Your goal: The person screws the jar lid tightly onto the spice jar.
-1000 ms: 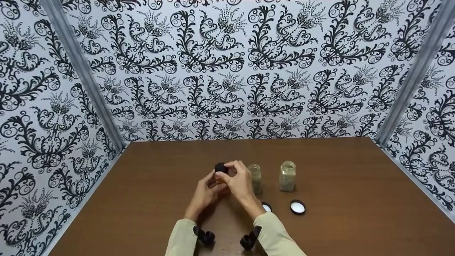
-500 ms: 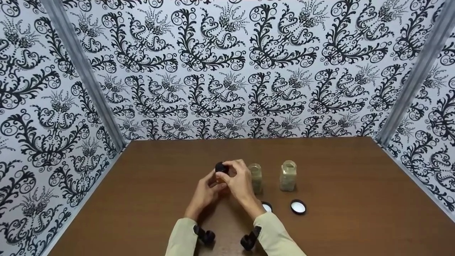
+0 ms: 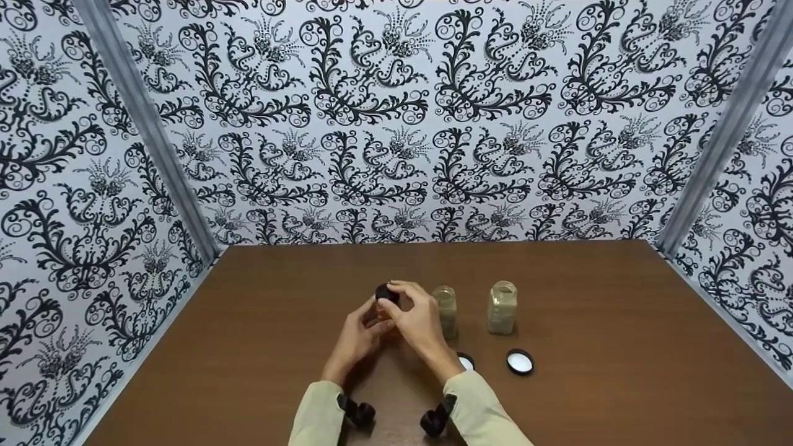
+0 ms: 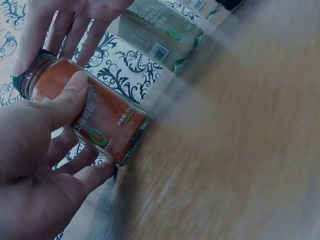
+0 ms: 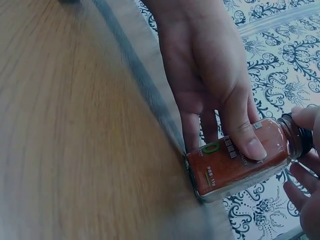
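Observation:
In the left wrist view, a square glass spice jar (image 4: 100,115) holds orange-red powder and bears a printed label. My left hand (image 3: 358,341) grips its body, thumb across one face and fingers behind. On the neck sits a black lid (image 3: 384,292), which my right hand (image 3: 421,319) pinches between thumb and fingers. Whether the lid is loose or tight I cannot tell. Just right of the hands stands a lidless jar of dull greenish powder (image 3: 447,313), partly hidden by my right hand. Farther right is a similar open jar (image 3: 502,310).
Two black lids with white linings lie on the brown table (image 3: 279,285): one lid (image 3: 519,361) in front of the right jar, the other lid (image 3: 466,361) partly behind my right wrist. Patterned walls (image 3: 384,124) enclose the table at the back and sides.
The right fingertips have shifted slightly over the lid. Both hands, the held jar and the things on the table otherwise keep their places.

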`<state>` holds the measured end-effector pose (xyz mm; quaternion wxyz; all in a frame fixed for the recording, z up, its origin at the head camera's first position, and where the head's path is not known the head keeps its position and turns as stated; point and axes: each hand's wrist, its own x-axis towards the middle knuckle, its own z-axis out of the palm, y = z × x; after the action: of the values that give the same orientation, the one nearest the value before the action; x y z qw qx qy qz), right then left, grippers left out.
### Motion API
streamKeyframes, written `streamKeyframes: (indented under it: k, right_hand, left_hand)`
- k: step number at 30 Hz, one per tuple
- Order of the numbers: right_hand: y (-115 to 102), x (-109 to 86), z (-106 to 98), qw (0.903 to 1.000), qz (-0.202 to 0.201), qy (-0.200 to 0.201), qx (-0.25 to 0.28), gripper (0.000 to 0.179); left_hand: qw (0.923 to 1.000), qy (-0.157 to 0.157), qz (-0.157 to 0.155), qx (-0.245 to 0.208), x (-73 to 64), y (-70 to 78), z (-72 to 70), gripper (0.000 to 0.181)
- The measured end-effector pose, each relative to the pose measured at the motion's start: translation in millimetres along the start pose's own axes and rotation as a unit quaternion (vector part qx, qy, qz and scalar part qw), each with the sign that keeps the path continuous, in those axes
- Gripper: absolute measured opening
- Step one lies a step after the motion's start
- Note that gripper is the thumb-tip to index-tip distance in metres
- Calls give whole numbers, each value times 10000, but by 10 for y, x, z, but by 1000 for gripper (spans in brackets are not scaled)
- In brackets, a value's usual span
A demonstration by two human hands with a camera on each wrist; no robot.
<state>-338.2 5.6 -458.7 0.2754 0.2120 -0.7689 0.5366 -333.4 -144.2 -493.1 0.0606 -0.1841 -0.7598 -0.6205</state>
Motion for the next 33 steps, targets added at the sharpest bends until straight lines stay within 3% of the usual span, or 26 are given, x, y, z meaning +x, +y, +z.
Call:
streamKeyframes:
  k: [8,22,33]
  right_hand:
    - [-18,-2,21,9998,137,104,18,28]
    - [-48,-15,54,9970,738,171,139,30]
    - [-51,-20,109,9968,691,399,-6,33]
  left_hand:
    - [9998,-9,27,216,9,10,0,64]
    - [10000,24,-12,27,17,-33,-5,63]
    - [9997,63,134,200,32,-54,-3,57]
